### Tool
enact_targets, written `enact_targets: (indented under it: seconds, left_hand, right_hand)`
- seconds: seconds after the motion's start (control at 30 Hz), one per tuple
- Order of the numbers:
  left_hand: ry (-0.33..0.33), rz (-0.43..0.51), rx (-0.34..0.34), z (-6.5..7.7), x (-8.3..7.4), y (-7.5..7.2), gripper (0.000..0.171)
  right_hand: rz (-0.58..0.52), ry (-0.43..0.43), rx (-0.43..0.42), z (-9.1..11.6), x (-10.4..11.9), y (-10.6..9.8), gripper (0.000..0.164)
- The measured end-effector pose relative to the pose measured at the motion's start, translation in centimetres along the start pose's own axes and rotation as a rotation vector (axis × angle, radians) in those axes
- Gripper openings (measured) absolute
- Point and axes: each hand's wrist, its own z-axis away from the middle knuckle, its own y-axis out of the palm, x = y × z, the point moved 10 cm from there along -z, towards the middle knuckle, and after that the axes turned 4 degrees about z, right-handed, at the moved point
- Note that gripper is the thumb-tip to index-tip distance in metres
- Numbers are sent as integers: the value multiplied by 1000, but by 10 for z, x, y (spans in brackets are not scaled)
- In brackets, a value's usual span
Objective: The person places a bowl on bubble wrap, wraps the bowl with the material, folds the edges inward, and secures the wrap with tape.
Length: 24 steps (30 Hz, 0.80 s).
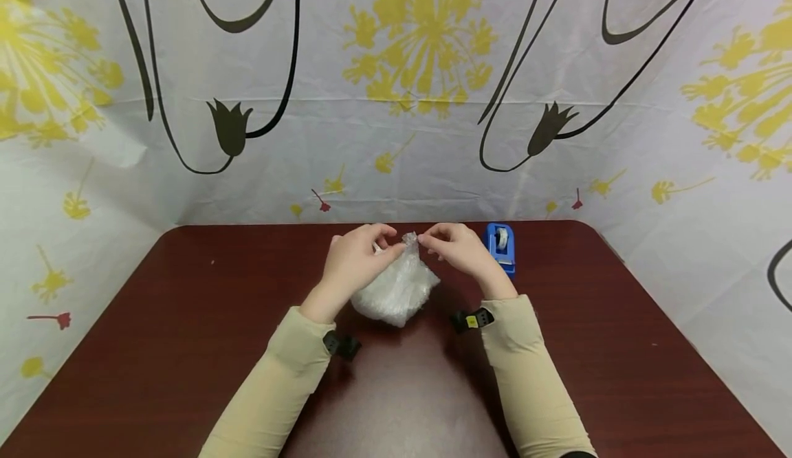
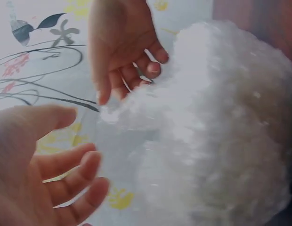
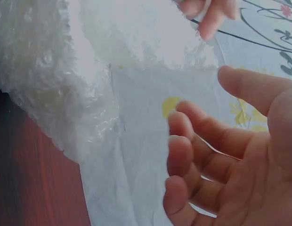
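A rounded bundle in clear bubble wrap (image 1: 396, 293) stands on the table between the hands, its top gathered into a narrow twisted tip. What is inside the wrap is hidden. My left hand (image 1: 357, 255) is beside that tip; in the left wrist view its loosely bent fingers (image 2: 73, 162) and thumb are apart from the plastic. From the other side comes my right hand (image 1: 460, 248), with the thumb right at the end of the tip. Its other fingers (image 3: 181, 155) are spread and loosely bent below the thumb, with nothing between them.
Just right of the right hand, near the far edge, sits a blue tape dispenser (image 1: 507, 264) with a roll in it. The dark red-brown table (image 1: 204, 348) ends at a patterned cloth (image 1: 396, 162) hanging behind. Both sleeves carry a small black wrist device.
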Motion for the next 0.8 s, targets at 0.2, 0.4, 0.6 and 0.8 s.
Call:
enact_targets:
  seconds: [0.2,0.4,0.6,0.8]
  left_hand:
    - [21,-144,211,4,2,33,42]
    - [98,-100,160,4,-7,23,22]
    - [168,91,71,5,-22,-5,25]
    - [156,214,69,7,-25,-20,29]
  right_hand:
    - [-50,-99,133,0,9,15,30]
    - [-131,-222,171,11,37,15,22]
    - [-290,-239,164,13,43,10,28]
    - [-301,-243,219,22,55,9,25]
